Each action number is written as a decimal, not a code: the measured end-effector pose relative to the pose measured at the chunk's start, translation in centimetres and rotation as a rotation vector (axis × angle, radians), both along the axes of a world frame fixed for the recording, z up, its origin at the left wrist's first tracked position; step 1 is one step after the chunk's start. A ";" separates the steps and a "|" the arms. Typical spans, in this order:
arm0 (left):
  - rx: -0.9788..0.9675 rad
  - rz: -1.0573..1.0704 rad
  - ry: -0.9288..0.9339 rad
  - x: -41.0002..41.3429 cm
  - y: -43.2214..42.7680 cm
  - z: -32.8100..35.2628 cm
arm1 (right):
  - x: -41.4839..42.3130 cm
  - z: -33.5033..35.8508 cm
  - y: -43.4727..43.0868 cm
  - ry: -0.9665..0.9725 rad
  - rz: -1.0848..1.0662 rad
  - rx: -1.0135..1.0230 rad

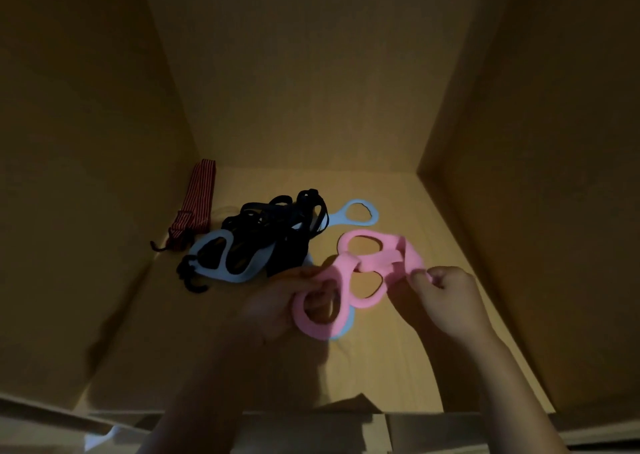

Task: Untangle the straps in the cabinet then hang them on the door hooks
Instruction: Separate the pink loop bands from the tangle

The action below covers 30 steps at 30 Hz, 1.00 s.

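A pink strap (372, 261) with several oval loops is twisted on itself above the cabinet floor. My left hand (277, 301) holds its near loop, fingers showing through the hole. My right hand (445, 299) pinches its right end. Behind them lies a tangle of black strap (277, 225) wound through a light blue looped strap (228, 259); another blue loop (358, 215) sticks out behind. A red-and-white striped strap (197, 207) lies against the left wall.
The cabinet is dim, with a wooden floor (398, 360), left wall (86, 176), right wall (536, 176) and back panel (304, 90). A front ledge (450, 429) runs below my forearms. No door hooks are in view.
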<state>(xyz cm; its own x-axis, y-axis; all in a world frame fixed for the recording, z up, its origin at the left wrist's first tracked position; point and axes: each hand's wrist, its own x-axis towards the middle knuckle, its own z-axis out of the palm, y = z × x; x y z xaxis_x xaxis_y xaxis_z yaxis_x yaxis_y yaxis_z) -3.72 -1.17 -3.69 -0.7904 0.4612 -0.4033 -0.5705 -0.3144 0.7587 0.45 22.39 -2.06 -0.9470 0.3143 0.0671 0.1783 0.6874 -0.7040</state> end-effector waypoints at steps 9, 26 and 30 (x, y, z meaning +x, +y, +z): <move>-0.290 0.107 0.030 0.4 1.7 -0.9 | -0.7 1.7 -1.5 -0.147 -0.051 0.475; -0.528 0.268 0.224 1.7 2.1 -1.5 | -11.4 1.0 -4.8 -0.459 0.225 0.555; -0.475 0.336 0.178 1.6 1.8 -1.5 | -11.2 0.5 -4.5 -0.262 0.157 0.592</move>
